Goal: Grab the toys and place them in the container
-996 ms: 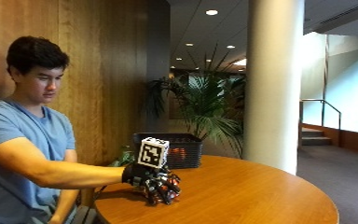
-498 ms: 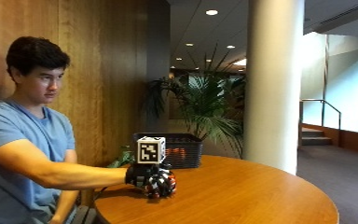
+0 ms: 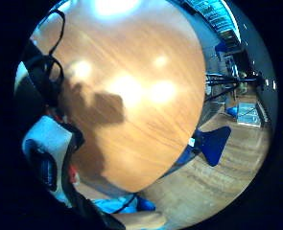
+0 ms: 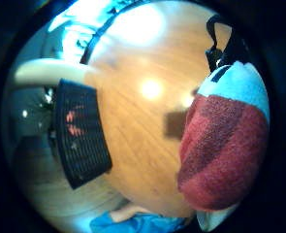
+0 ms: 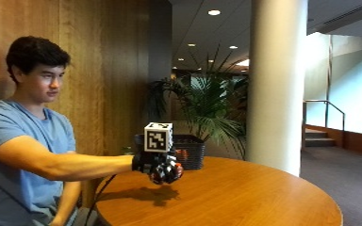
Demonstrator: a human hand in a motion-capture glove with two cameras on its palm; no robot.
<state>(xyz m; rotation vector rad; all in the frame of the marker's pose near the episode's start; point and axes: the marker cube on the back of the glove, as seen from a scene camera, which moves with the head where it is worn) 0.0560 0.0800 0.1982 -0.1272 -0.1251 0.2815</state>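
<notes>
A red-and-white knitted toy (image 4: 225, 145) is clutched in the curled fingers of the gloved right hand (image 5: 158, 166), lifted clear of the round wooden counter (image 5: 243, 197). The black mesh container (image 5: 187, 149) stands just behind — the toy is best carried fully over its rim and lowered inside before being released.

I can read no words, numbers, labels or brand marks anywhere here. The red and white toy (image 4: 223, 150) in my gloved right hand (image 5: 158, 165) carries no print that I can make out, and neither does the dark mesh container (image 5: 186, 149) at the far edge of the wooden table (image 5: 250, 197).
</notes>
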